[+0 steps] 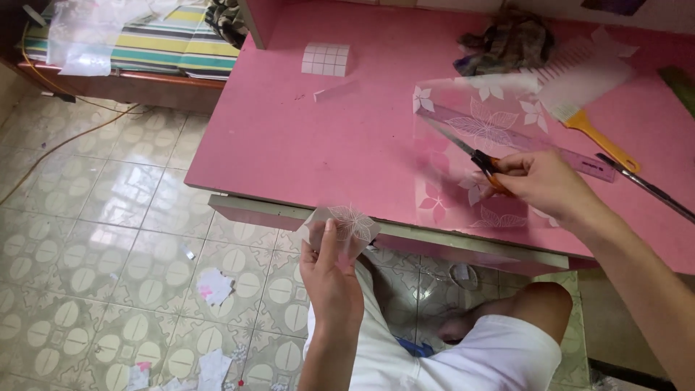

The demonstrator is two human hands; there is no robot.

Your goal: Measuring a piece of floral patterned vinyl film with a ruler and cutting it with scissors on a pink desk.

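Scissors (474, 158) with orange handles are sitting in my right hand (539, 182), which is closed around the handles, and the blades are pointing up and to the left over a clear plastic sheet (463, 123) printed with white flowers. That sheet is lying on the pink bench (326, 137), reaching down to the front edge. I am holding a small cut piece of the same flowered plastic (344, 226) in my left hand (329, 279), pinching it between thumb and fingers just below the bench edge, above my lap.

A purple ruler (579, 163) is lying under the sheet, running out to the right of my right hand. Beyond it, a yellow-handled comb (586, 87) is resting with its pale teeth toward the back of the bench, and a thin dark tool (644, 187) is lying near the right edge. A crumpled cloth (507, 40) is sitting at the back, and a small white gridded block (326, 59) is lying well apart to the left. Paper scraps (213, 286) are lying scattered on the tiled floor (94, 239).
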